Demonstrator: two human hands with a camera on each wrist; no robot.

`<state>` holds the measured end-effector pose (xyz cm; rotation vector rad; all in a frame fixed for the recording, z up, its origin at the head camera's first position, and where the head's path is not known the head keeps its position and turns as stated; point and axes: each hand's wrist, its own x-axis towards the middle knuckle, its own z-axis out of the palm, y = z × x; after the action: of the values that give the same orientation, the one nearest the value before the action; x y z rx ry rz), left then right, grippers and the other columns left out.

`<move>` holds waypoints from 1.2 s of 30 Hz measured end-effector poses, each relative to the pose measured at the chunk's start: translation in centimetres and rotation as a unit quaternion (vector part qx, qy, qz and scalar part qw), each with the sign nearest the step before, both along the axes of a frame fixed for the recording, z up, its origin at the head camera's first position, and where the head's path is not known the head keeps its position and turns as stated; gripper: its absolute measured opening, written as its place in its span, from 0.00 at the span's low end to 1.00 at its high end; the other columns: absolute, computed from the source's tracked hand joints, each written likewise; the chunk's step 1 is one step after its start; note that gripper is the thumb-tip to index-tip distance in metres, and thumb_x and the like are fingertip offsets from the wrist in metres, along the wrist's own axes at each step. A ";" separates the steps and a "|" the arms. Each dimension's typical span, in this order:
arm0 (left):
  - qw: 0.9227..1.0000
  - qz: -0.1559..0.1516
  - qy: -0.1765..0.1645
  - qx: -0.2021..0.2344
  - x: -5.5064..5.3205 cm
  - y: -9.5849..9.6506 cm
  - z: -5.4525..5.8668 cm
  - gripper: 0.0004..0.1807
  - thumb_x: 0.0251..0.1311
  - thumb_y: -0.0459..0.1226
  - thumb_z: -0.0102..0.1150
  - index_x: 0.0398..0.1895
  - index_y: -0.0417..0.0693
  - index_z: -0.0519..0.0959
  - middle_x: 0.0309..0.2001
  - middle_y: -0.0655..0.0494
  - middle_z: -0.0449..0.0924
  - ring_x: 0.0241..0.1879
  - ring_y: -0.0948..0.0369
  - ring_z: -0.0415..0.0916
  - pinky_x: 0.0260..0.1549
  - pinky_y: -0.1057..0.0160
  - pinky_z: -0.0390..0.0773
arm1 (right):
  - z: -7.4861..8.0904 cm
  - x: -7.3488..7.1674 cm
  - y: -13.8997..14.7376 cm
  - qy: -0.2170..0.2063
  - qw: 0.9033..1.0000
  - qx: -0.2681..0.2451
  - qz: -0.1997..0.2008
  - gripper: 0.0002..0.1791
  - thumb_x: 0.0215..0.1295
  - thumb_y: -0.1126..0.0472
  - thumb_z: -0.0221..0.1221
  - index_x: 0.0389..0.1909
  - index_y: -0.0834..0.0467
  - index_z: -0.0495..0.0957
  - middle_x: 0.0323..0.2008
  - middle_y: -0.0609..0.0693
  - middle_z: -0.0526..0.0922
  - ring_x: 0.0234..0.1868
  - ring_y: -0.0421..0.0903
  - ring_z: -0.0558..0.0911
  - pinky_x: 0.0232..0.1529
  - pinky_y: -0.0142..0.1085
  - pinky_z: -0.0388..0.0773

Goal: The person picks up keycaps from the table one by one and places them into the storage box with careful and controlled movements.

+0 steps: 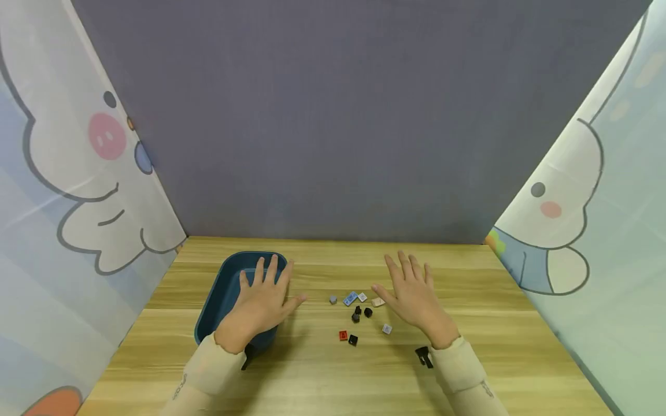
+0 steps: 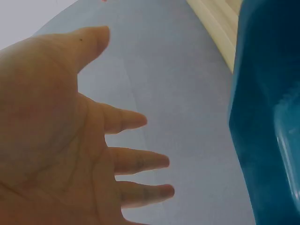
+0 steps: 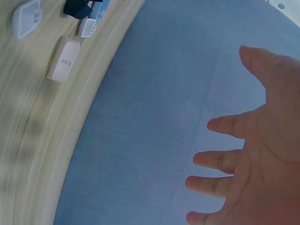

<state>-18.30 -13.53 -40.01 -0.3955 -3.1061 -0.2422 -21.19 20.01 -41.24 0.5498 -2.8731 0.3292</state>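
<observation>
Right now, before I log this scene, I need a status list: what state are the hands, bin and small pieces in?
Left hand: open, fingers spread, holding nothing.
Right hand: open, fingers spread, holding nothing.
Blue bin: upright, uncovered, partly hidden by the left hand.
Cream piece: loose on the table, lettering showing.
Red piece, blue piece, grey piece: loose, ungripped.
White pieces, black pieces: loose, ungripped.

Tray (image 1: 221,297) partly hidden; red piece (image 1: 343,335) indistinct.
</observation>
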 end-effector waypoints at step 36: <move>0.985 0.052 0.113 0.123 -0.6 -13.2 -4.7 0.24 0.66 0.27 0.59 0.62 0.22 0.69 0.52 0.25 0.72 0.45 0.33 0.77 0.40 0.38 0.78 | -1.4 -1.1 1.2 -0.029 0.996 -0.033 0.080 0.39 0.73 0.51 0.59 0.75 0.65 0.57 0.71 0.72 0.57 0.70 0.71 0.59 0.60 0.65 0.66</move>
<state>-18.91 -26.73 -44.76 -0.2369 -2.8183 -0.5325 -22.31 21.18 -42.63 0.7723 -2.8671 0.4716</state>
